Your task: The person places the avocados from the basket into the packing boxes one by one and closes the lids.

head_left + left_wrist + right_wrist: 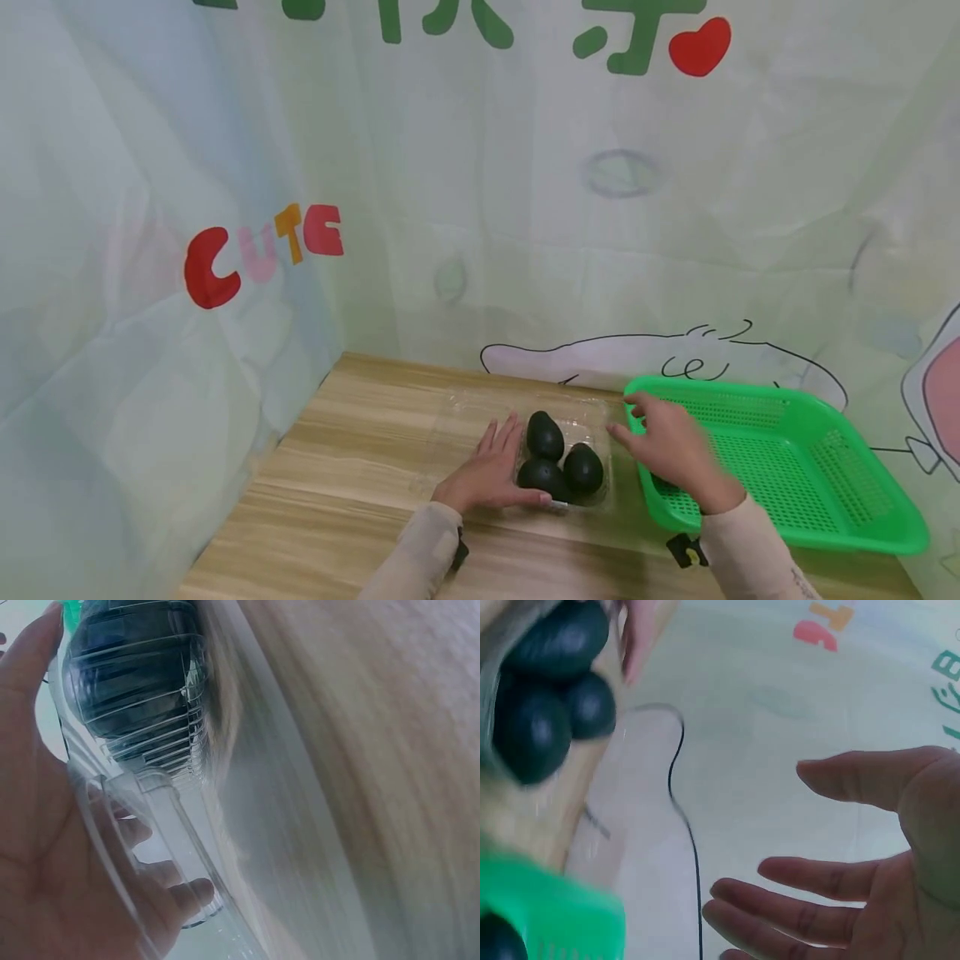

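Note:
Three dark avocados (545, 436) sit together in one half of a clear plastic clamshell box (157, 780), with its lid (453, 417) folded out to the left. My left hand (487, 477) rests with fingers spread along the box's left side, its thumb by the near edge. Over the left rim of a green plastic basket (795, 467) is my right hand (671, 442). The right wrist view shows its fingers (817, 877) apart from the thumb and holding nothing. Another dark avocado (499, 941) lies inside the basket, mostly hidden under the right hand in the head view.
The wooden table (337, 467) meets a printed cloth backdrop (525, 250) at the back and left. To the right of the box the basket stands close by, its far rim near the cloth.

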The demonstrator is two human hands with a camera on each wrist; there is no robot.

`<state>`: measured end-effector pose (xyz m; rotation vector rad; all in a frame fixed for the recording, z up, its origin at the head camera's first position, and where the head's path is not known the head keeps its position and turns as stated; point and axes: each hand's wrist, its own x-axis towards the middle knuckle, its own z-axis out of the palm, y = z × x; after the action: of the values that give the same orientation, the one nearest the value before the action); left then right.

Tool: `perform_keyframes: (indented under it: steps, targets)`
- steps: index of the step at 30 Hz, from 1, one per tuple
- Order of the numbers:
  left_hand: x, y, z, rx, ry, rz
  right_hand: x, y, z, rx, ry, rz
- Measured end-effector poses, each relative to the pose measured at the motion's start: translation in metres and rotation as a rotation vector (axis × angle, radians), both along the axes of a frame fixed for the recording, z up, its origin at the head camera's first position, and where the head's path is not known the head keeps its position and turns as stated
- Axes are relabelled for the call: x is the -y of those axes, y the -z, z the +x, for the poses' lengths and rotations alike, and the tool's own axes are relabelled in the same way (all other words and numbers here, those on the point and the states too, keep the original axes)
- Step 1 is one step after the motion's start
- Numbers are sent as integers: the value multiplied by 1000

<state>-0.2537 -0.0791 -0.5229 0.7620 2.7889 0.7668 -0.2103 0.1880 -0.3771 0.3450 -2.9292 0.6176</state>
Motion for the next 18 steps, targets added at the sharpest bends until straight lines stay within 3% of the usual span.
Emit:
perform_keyframes:
  steps: [3, 8, 15, 18]
  targets:
    - [1, 1, 0, 1, -2, 0, -16, -4, -8, -11, -37, 68]
    - [2, -1, 0, 5, -1, -8, -46, -7, -26, 74, -94, 184]
    - [2, -2, 1, -8, -1, -10, -82, 7, -47, 169, -198, 346]
    - [2, -2, 2, -5, -2, -2, -91, 15, -53, 254, -211, 384]
